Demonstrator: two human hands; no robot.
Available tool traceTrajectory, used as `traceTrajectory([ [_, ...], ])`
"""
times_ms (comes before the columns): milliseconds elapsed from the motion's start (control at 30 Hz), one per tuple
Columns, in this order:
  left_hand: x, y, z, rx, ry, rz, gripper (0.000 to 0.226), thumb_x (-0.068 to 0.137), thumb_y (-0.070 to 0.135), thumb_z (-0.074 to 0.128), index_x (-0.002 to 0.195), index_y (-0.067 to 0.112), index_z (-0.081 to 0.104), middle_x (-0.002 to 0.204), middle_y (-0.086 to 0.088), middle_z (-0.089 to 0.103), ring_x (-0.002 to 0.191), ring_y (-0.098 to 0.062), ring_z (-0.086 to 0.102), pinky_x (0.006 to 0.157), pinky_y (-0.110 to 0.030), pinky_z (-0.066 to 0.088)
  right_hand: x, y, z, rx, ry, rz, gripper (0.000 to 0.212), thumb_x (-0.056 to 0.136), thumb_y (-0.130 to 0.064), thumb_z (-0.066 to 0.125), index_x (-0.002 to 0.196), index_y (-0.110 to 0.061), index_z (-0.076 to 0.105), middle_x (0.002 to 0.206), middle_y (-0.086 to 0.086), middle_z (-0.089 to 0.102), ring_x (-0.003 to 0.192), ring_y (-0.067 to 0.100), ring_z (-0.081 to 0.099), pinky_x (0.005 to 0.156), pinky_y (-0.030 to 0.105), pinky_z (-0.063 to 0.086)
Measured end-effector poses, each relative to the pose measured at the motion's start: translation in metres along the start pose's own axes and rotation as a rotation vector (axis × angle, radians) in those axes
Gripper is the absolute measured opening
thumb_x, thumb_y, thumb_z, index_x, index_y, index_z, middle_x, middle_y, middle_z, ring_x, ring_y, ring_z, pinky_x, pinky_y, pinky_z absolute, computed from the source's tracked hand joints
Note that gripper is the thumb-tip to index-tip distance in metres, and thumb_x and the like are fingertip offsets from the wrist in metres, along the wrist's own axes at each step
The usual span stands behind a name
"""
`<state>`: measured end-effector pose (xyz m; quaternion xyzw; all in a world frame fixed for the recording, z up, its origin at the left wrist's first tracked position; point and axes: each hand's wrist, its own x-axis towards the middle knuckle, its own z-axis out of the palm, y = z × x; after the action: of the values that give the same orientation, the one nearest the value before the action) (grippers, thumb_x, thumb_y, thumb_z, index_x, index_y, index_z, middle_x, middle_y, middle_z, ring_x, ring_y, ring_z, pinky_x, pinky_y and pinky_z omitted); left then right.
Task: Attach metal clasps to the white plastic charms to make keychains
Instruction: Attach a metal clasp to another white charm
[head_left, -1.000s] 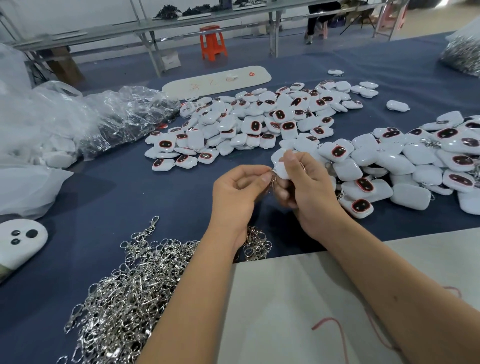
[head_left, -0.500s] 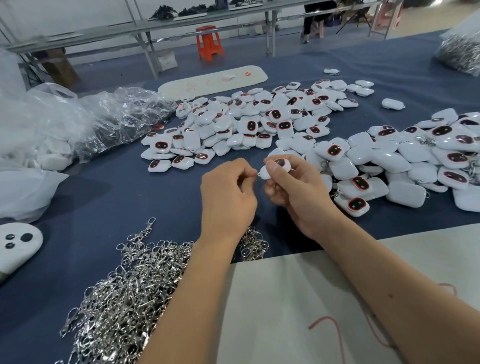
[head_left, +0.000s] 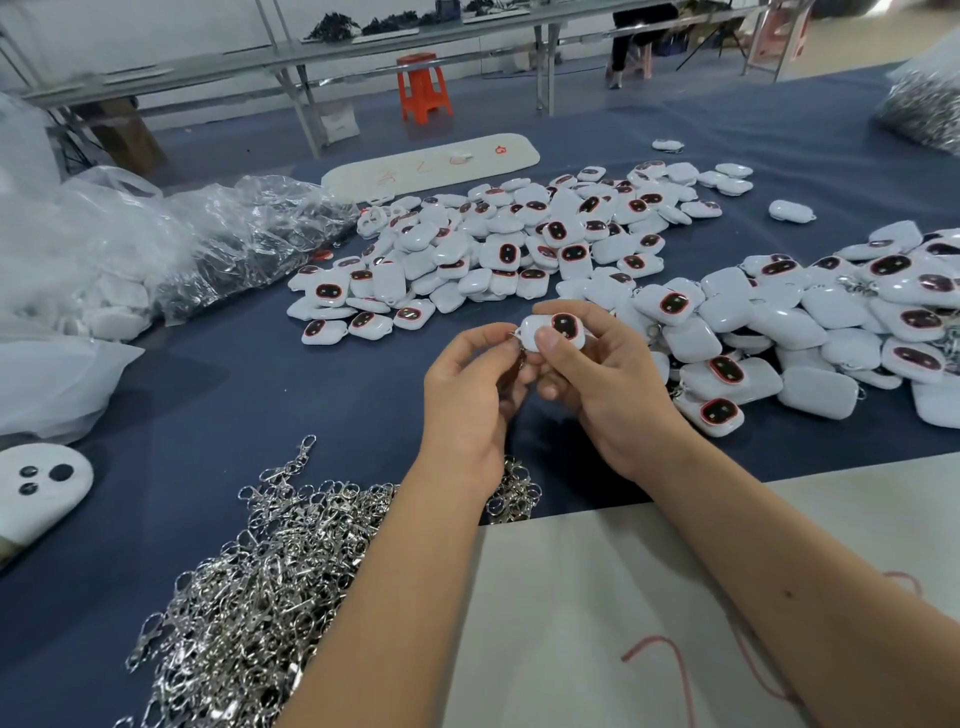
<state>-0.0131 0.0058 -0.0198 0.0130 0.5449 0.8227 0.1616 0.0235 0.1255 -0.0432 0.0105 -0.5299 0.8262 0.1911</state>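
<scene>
My right hand (head_left: 608, 384) holds a white plastic charm (head_left: 551, 331) with a dark red-rimmed face, thumb on top and fingers below. My left hand (head_left: 472, 395) pinches a small metal clasp (head_left: 514, 338) at the charm's left end; most of the clasp is hidden behind my fingers. A large heap of silver metal clasps (head_left: 249, 587) lies at the near left. Loose white charms lie in one pile (head_left: 498, 249) straight ahead and another pile (head_left: 810, 332) on the right.
The blue cloth table (head_left: 260, 400) carries clear plastic bags (head_left: 156, 244) at the left, a white board (head_left: 431, 163) at the back and a white panel (head_left: 623, 597) under my forearms. A white round part (head_left: 36, 488) sits far left. An orange stool (head_left: 423, 88) stands beyond.
The charm has turned so its dark face points up at me. Both hands stayed together at the table's middle, my left fingers still at the charm's left end.
</scene>
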Motion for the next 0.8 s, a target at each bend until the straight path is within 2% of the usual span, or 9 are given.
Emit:
traceTrajectory([
  [100, -0.001, 0.0, 0.0, -0.011, 0.026, 0.002, 0.015, 0.097, -0.003, 0.061, 0.095, 0.009, 0.07, 0.075, -0.009, 0.069, 0.06, -0.014, 0.061, 0.073, -0.032, 0.055, 0.001, 0.002, -0.002, -0.023, 0.021, 0.012, 0.017, 0.098, -0.008, 0.067, 0.115, -0.007, 0.066, 0.079, 0.009, 0.071, 0.068, 0.019, 0.067, 0.057, 0.022, 0.051],
  [233, 0.0, -0.002, -0.003, 0.025, 0.101, 0.011, 0.009, 0.095, 0.002, 0.069, 0.096, 0.011, 0.071, 0.08, -0.007, 0.075, 0.066, -0.013, 0.068, 0.07, -0.026, 0.058, 0.001, 0.002, -0.001, -0.039, 0.052, 0.035, 0.021, 0.095, -0.014, 0.07, 0.114, -0.007, 0.065, 0.081, 0.009, 0.072, 0.069, 0.018, 0.068, 0.055, 0.022, 0.048],
  [367, 0.0, -0.003, -0.003, 0.089, 0.112, 0.074, 0.011, 0.093, 0.0, 0.07, 0.089, 0.01, 0.073, 0.077, -0.007, 0.076, 0.068, -0.014, 0.069, 0.073, -0.03, 0.058, 0.001, 0.001, -0.001, -0.027, 0.068, 0.059, 0.017, 0.097, -0.011, 0.069, 0.113, -0.005, 0.066, 0.079, 0.011, 0.072, 0.067, 0.02, 0.068, 0.054, 0.022, 0.047],
  [433, 0.003, -0.003, -0.006, 0.23, 0.136, 0.192, 0.014, 0.091, -0.002, 0.072, 0.086, 0.012, 0.074, 0.072, -0.004, 0.075, 0.069, -0.014, 0.071, 0.073, -0.029, 0.057, 0.001, 0.001, -0.002, -0.037, 0.08, 0.069, 0.016, 0.096, -0.013, 0.071, 0.11, -0.006, 0.067, 0.076, 0.01, 0.071, 0.065, 0.019, 0.068, 0.053, 0.021, 0.047],
  [500, 0.006, -0.001, -0.011, 0.489, 0.144, 0.366, 0.018, 0.089, 0.001, 0.075, 0.084, 0.017, 0.075, 0.072, 0.002, 0.075, 0.072, -0.014, 0.072, 0.075, -0.03, 0.059, 0.001, 0.001, -0.002, -0.049, 0.091, 0.077, 0.014, 0.095, -0.016, 0.072, 0.106, -0.009, 0.069, 0.075, 0.009, 0.071, 0.064, 0.019, 0.068, 0.052, 0.021, 0.047],
  [633, 0.004, 0.003, -0.017, 0.862, 0.047, 0.642, 0.018, 0.089, 0.002, 0.073, 0.083, 0.019, 0.074, 0.077, 0.011, 0.073, 0.077, -0.006, 0.069, 0.076, -0.024, 0.056, 0.002, 0.001, -0.003, -0.062, 0.115, 0.089, 0.007, 0.094, -0.017, 0.073, 0.099, -0.012, 0.072, 0.072, 0.008, 0.071, 0.061, 0.018, 0.068, 0.051, 0.02, 0.047],
  [733, 0.005, 0.006, -0.02, 1.088, -0.054, 0.78, 0.015, 0.091, 0.002, 0.068, 0.086, 0.016, 0.073, 0.08, 0.008, 0.07, 0.079, -0.014, 0.065, 0.077, -0.038, 0.054, 0.002, 0.003, -0.004, -0.088, 0.13, 0.101, 0.008, 0.095, -0.017, 0.074, 0.098, -0.011, 0.071, 0.069, 0.007, 0.069, 0.059, 0.017, 0.067, 0.051, 0.02, 0.047],
  [800, 0.007, 0.008, -0.022, 1.193, -0.09, 0.799, 0.015, 0.091, 0.002, 0.066, 0.087, 0.016, 0.072, 0.081, 0.006, 0.07, 0.081, -0.02, 0.064, 0.078, -0.045, 0.053, 0.002, 0.004, -0.004, -0.123, 0.132, 0.097, 0.008, 0.096, -0.017, 0.073, 0.099, -0.01, 0.071, 0.069, 0.006, 0.069, 0.059, 0.017, 0.066, 0.051, 0.021, 0.047],
])
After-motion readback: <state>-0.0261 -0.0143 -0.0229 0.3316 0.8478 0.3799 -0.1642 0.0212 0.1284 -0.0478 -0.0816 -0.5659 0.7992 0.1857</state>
